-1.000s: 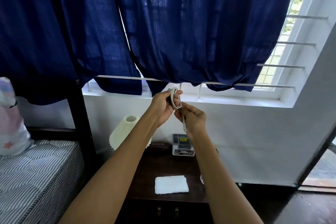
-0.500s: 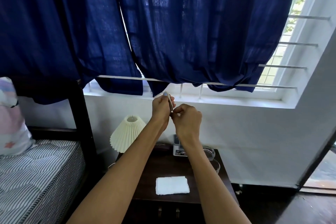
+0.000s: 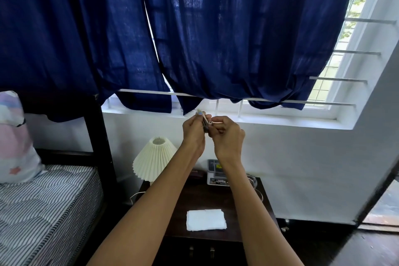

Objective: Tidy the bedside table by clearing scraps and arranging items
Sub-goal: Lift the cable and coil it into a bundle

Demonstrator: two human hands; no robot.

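Both my hands are raised in front of the window sill, above the dark wooden bedside table (image 3: 200,198). My left hand (image 3: 193,130) grips a small coiled white cable (image 3: 204,119), wound around something dark. My right hand (image 3: 227,134) pinches the cable's loose end right beside it. On the table lie a folded white cloth (image 3: 206,219) near the front, a small white device with a screen (image 3: 216,174) at the back, and a clear glass dish (image 3: 252,180) at the back right, partly hidden by my right forearm.
A pleated cream lamp (image 3: 154,158) stands at the table's back left. A bed with a striped mattress (image 3: 43,203) and dark post is on the left. Dark blue curtains (image 3: 194,34) hang over the barred window. A doorway opens at the right.
The cable coil has got tighter and smaller in my left hand. My right hand moved up from below the coil to pinch its end beside the left hand.
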